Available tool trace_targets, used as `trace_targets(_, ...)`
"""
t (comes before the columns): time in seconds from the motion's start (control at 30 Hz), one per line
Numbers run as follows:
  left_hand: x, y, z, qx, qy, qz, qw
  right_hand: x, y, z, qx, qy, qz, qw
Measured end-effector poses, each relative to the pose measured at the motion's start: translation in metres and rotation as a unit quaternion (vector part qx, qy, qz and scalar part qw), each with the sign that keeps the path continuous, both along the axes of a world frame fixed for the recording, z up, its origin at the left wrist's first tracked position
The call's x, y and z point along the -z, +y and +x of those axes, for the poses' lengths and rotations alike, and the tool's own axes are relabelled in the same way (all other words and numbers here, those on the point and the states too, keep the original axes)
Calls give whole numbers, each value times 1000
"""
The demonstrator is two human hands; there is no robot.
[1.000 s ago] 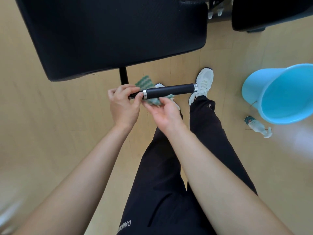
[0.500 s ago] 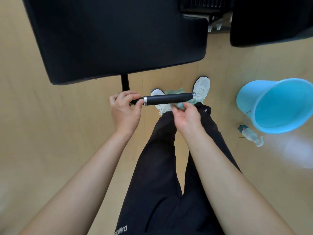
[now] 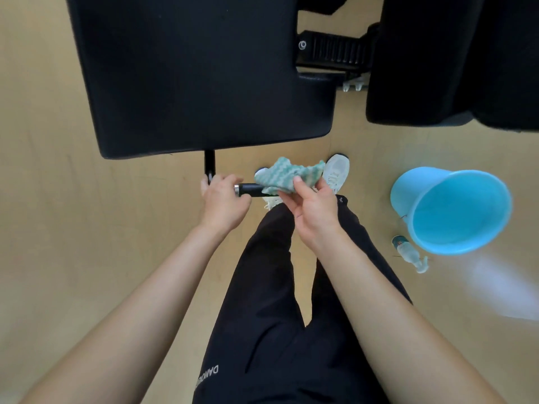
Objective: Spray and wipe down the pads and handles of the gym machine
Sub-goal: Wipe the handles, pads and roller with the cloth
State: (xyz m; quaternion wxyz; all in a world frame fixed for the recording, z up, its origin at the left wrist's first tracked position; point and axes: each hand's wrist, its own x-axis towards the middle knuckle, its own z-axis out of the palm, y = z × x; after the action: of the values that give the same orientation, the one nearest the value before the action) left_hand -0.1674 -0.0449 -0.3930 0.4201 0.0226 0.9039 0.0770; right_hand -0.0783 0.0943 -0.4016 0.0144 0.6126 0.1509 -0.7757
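Head-camera view: a person's left hand (image 3: 223, 204) was closed around the inner end of a black machine handle (image 3: 250, 190), whose long axis ran left to right below the front edge of the black seat pad (image 3: 201, 74). Right hand (image 3: 313, 208) pinched a green-and-white cloth (image 3: 287, 176) draped over the handle's outer end. A spray bottle (image 3: 408, 253) lay on the floor beside a blue bucket (image 3: 450, 211).

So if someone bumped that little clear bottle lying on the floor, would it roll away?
Probably a bit. The small clear spray bottle lies on its side on the smooth tan floor, and its body looks round, so it could roll. Its white nozzle sticks out, so it would likely curve or stop soon. It looks like light plastic, easy to push.
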Motion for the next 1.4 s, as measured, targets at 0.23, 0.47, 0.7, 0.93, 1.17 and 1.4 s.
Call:
trace_targets(0.23, -39, 87, -40, -117, -41, 268, 955, -24, 93, -39, -276, 99, 187, 938)
trace_targets(0.47, -30, 153, -108, -50, -27, 298, 953, -44, 170, -111, -362, 157, 241, 887)
trace_targets(0.7, -13, 202, -198, -118, 122, 314, 934, -33, 232, -204, -344, 33, 420, 839)
trace_targets(0.93, 2, 250, -298, -147, 175, 355, 906, -9, 273, -325, -325, -44, 535, 779)
trace_targets(1.17, 31, 267, -393, -110, 265, 290, 913, 37, 294, -443, -370, 15, 622, 690)
trace_targets(1.4, 72, 248, -443, -55, 378, 184, 906, 97, 270, -488, -628, 182, 588, 476)
